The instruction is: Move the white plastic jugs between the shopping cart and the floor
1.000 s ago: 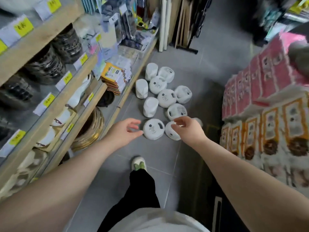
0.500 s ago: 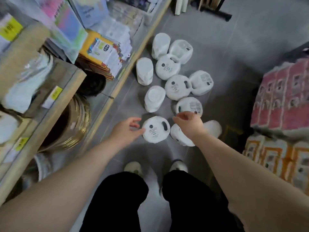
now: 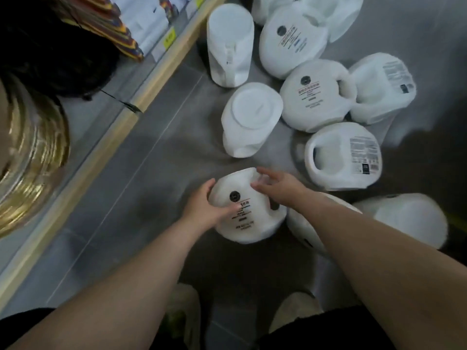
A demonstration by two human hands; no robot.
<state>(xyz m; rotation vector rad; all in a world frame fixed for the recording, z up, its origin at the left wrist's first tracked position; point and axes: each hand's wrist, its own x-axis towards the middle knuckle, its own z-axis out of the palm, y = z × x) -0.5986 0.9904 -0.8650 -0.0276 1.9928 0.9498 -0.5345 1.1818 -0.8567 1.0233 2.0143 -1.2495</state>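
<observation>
Several white plastic jugs lie on the grey floor (image 3: 151, 188). The nearest jug (image 3: 250, 223) lies on its side, label up, just ahead of my feet. My left hand (image 3: 204, 210) grips its left side, thumb across the label. My right hand (image 3: 280, 190) curls over its upper right part by the handle. Another jug (image 3: 300, 228) lies partly hidden under my right forearm, and one more (image 3: 409, 218) is to its right. Further jugs (image 3: 341, 155) (image 3: 252, 117) (image 3: 313, 97) crowd behind. No shopping cart is in view.
A low wooden shelf edge (image 3: 106, 132) runs diagonally along the left, with gold round ware (image 3: 30, 160) and stacked packets (image 3: 141, 18) on it. My two light shoes (image 3: 293, 314) stand at the bottom, close to the nearest jug.
I have bent down much closer to the floor. Both hands, which hovered beside the nearest jugs, have closed in and now hold the nearest jug.
</observation>
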